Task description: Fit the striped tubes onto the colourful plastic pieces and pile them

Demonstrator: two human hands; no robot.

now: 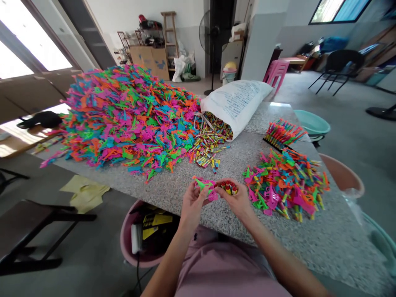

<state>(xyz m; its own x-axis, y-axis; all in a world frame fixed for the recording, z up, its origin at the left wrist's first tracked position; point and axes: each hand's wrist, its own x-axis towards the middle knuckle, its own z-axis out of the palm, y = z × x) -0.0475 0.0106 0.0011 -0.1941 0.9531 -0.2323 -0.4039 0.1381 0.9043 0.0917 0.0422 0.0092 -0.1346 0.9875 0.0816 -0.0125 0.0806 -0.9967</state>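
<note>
My left hand point(193, 203) is closed on a few small plastic pieces point(206, 186), green and pink, flat and cut out in shape. Several short yellow-and-red striped tubes point(229, 187) are bunched in my right hand point(236, 202), their ends showing above the fingers. The fingertips of both hands come close together over the table's front edge; whether a tube touches the plastic there is too small to tell. Beyond them, loose striped tubes point(206, 150) spill from a white woven sack point(238, 103). A pile of plastic pieces joined to tubes point(286, 183) lies right of my right hand.
A large heap of bright plastic pieces point(130, 119) covers the left of the speckled stone table point(241, 161). A row of upright pieces point(283, 134) stands back right. Basins flank the table, a pink tub point(126, 239) sits below, and a dark stool point(27, 231) stands left.
</note>
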